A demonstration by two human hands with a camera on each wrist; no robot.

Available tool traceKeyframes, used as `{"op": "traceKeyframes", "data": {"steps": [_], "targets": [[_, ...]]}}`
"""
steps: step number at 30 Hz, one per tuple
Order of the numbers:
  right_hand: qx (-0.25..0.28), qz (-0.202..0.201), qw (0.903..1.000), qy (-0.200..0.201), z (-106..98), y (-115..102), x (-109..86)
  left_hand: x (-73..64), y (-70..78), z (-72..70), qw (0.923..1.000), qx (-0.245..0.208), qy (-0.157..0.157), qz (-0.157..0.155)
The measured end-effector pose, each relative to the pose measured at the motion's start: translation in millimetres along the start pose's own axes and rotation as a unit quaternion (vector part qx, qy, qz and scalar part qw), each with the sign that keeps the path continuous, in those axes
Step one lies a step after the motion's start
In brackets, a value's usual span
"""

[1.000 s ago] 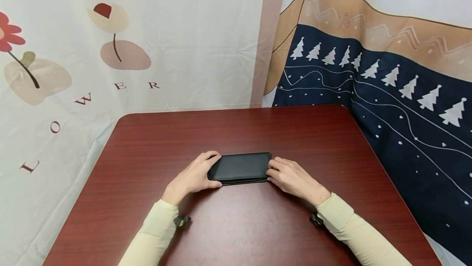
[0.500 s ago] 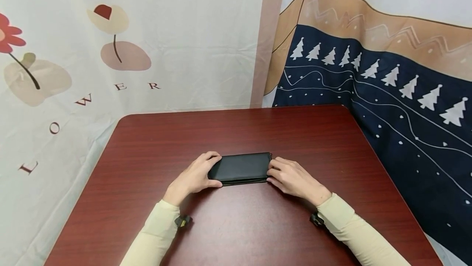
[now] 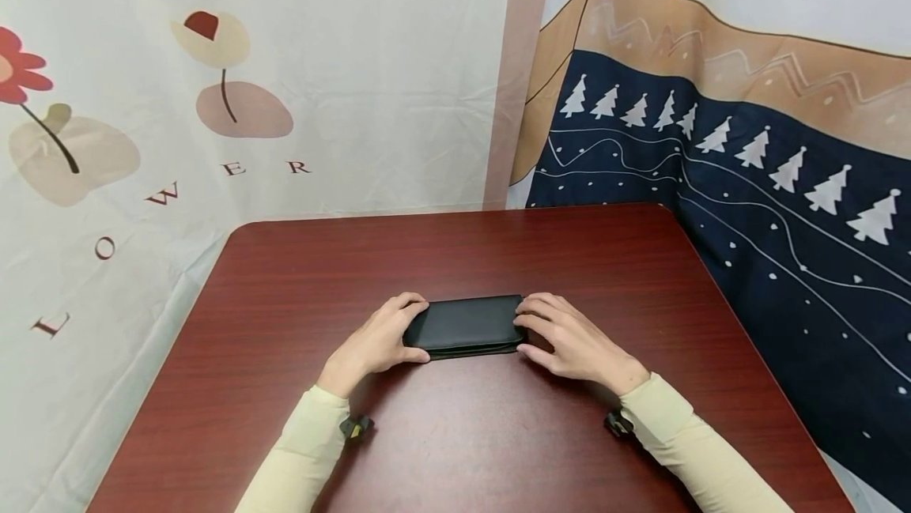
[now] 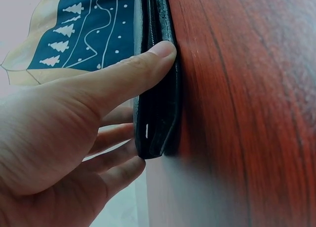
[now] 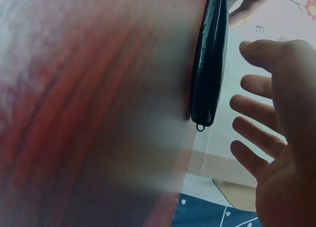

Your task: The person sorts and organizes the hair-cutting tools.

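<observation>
A long black wallet (image 3: 464,323) lies flat on the table between the two hands. My left hand (image 3: 373,341) holds its left end. In the left wrist view the thumb (image 4: 162,50) presses the near edge, where a zipper (image 4: 151,24) runs between the layers, and the other fingers lie along the far side. My right hand (image 3: 572,343) is over the wallet's right end, its fingers loosely spread. The right wrist view shows those fingertips (image 5: 240,102) apart from the wallet, and a small metal ring (image 5: 200,128) sticks out at that end.
The reddish-brown table (image 3: 455,442) reaches back to a pale curtain (image 3: 398,62) with flower prints. A navy cloth (image 3: 769,228) with white trees hangs along the right side. Dark wrist cameras sit at both sleeve cuffs.
My right hand has loosened at the wallet's right end, its fingers spreading and lifting slightly. The left hand keeps its hold, and the wallet stays in place.
</observation>
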State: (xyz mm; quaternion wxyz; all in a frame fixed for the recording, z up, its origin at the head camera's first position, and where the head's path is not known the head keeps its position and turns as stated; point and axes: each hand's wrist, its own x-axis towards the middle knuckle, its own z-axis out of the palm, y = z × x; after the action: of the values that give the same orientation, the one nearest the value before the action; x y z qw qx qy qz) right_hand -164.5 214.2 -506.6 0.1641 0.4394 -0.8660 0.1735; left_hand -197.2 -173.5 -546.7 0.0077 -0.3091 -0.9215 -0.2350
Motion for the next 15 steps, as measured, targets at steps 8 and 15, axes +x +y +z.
{"op": "traceKeyframes", "data": {"steps": [8,15], "targets": [[0.036,0.084,0.9944,-0.054,-7.2,3.6,-0.8,-0.7,26.6,-21.4,0.9999,0.0,-0.011,-0.008],[0.078,0.123,0.9868,-0.072,-10.9,15.0,1.6,0.5,6.8,-6.9,1.0,-0.005,-0.005,-0.003]]}}
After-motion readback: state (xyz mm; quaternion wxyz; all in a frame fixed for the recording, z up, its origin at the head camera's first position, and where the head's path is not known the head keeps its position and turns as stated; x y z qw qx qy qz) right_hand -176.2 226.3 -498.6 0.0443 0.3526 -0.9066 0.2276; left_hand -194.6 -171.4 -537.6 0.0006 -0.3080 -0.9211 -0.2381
